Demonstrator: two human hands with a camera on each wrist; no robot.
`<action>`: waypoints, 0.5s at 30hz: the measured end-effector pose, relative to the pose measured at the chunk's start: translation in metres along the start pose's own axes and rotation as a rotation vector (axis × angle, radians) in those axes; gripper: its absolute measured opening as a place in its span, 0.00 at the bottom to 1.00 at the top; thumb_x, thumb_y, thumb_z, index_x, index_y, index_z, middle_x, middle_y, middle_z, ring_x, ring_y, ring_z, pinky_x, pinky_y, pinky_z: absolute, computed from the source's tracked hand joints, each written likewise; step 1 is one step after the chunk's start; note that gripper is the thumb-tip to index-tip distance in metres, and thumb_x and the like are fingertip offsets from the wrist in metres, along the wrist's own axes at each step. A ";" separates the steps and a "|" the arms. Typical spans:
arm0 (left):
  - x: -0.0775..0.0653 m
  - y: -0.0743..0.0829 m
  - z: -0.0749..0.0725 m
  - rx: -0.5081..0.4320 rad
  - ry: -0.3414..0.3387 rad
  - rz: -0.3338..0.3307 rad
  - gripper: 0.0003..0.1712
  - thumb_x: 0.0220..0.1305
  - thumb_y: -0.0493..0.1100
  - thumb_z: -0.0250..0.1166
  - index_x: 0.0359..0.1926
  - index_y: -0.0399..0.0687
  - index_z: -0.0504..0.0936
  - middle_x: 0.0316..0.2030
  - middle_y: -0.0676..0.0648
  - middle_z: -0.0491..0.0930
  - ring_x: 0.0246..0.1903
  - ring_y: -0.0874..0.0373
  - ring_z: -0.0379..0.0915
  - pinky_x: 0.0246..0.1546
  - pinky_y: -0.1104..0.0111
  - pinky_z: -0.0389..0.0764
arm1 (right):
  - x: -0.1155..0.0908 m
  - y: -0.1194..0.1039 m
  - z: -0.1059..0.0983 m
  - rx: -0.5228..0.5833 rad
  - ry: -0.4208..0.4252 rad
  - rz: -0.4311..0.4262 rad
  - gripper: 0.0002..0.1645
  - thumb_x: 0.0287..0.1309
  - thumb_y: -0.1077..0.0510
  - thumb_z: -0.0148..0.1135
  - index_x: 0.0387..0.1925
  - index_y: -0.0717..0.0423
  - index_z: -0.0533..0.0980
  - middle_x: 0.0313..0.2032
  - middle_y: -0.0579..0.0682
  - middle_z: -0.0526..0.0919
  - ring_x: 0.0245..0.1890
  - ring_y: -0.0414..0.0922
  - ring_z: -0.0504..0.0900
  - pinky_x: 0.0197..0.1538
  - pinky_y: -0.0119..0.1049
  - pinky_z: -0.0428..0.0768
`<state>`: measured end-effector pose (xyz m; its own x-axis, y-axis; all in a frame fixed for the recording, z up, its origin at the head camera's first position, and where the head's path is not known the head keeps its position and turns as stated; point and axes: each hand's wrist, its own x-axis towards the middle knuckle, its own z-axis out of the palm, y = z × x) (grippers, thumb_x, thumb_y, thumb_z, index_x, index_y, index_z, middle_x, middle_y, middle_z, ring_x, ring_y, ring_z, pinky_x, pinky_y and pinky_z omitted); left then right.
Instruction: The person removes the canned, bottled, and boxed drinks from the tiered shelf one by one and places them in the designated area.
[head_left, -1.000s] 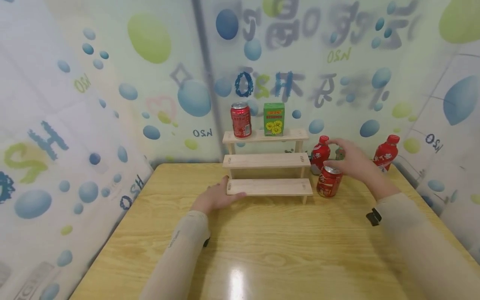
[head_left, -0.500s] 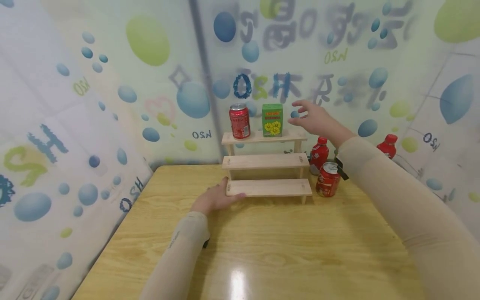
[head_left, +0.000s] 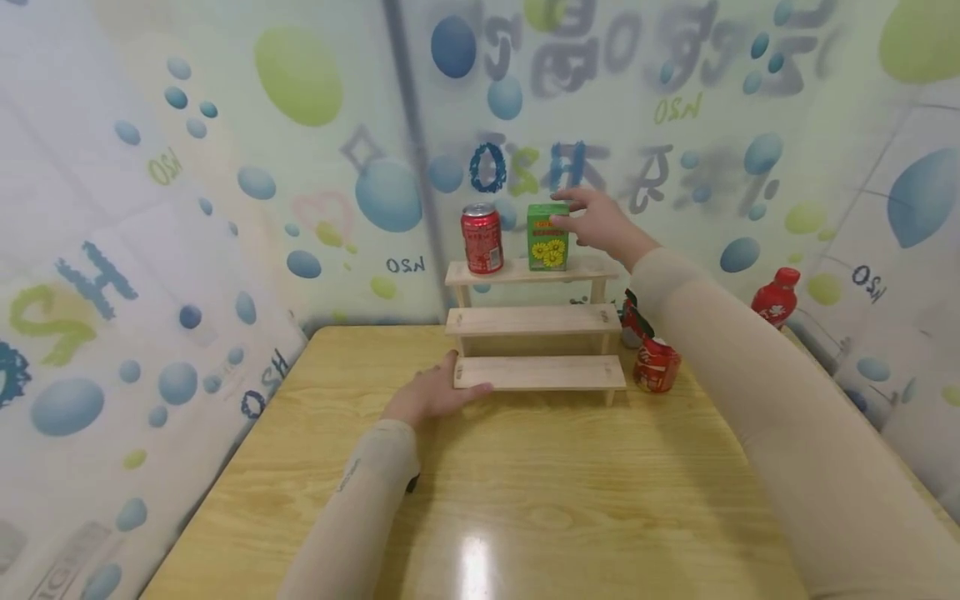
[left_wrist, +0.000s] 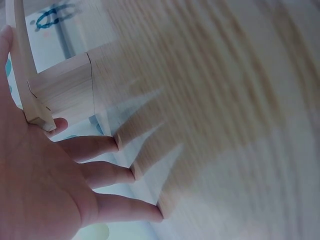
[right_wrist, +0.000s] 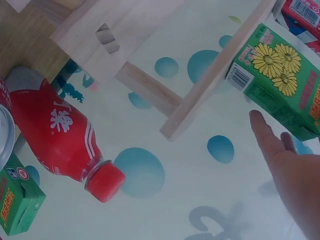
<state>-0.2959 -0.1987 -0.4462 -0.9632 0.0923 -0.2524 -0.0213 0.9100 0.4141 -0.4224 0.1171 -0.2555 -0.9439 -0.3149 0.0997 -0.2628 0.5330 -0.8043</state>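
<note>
A three-tier wooden display stand (head_left: pixel 536 319) stands at the back of the table. My left hand (head_left: pixel 431 392) holds the left end of its lowest step, thumb along the front edge; in the left wrist view its other fingertips touch the wooden table. On the top step are a red can (head_left: pixel 482 242) and a green drink carton (head_left: pixel 542 242) with yellow flowers. My right hand (head_left: pixel 600 223) is at the carton's upper right side, fingers extended. The right wrist view shows a gap between the nearest finger and the carton (right_wrist: pixel 280 75); any contact by the others is unclear.
Right of the stand are a red can (head_left: pixel 655 371) and a red-capped bottle (right_wrist: pixel 57 125), partly behind my right sleeve. Another green carton (right_wrist: pixel 20 200) lies near that bottle. Farther right stands a second red bottle (head_left: pixel 776 297). A patterned curtain (head_left: pixel 360 275) borders the table.
My right hand has risen from beside the can and bottle on the right and moved left to the green carton on the top step. The left hand stays at the stand.
</note>
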 end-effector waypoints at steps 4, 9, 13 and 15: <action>-0.001 0.001 0.000 0.004 -0.005 -0.006 0.78 0.52 0.94 0.53 0.87 0.52 0.41 0.81 0.34 0.62 0.79 0.29 0.59 0.79 0.37 0.62 | 0.006 0.005 0.005 0.015 0.019 0.003 0.32 0.78 0.50 0.61 0.79 0.43 0.69 0.81 0.57 0.63 0.72 0.58 0.76 0.69 0.57 0.82; 0.000 -0.001 0.001 0.012 -0.002 -0.017 0.78 0.51 0.95 0.51 0.87 0.53 0.41 0.82 0.34 0.60 0.80 0.29 0.57 0.79 0.37 0.61 | 0.010 0.012 0.013 0.103 0.056 0.009 0.30 0.77 0.54 0.62 0.77 0.42 0.72 0.76 0.60 0.70 0.70 0.58 0.78 0.65 0.57 0.85; 0.001 -0.002 0.001 0.009 -0.002 -0.019 0.79 0.50 0.96 0.51 0.87 0.53 0.41 0.82 0.35 0.60 0.80 0.29 0.57 0.79 0.37 0.62 | 0.010 0.015 0.018 0.100 0.077 0.018 0.30 0.78 0.55 0.61 0.77 0.42 0.71 0.75 0.60 0.70 0.69 0.58 0.79 0.63 0.56 0.86; 0.001 -0.002 0.001 0.008 -0.002 -0.015 0.79 0.50 0.95 0.51 0.87 0.53 0.41 0.82 0.35 0.60 0.79 0.29 0.58 0.79 0.37 0.62 | 0.011 0.016 0.019 0.093 0.079 0.024 0.29 0.78 0.56 0.60 0.76 0.41 0.71 0.75 0.60 0.70 0.69 0.58 0.79 0.63 0.56 0.87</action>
<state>-0.2964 -0.1998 -0.4484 -0.9624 0.0791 -0.2600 -0.0337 0.9146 0.4030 -0.4327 0.1072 -0.2782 -0.9634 -0.2383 0.1231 -0.2240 0.4628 -0.8577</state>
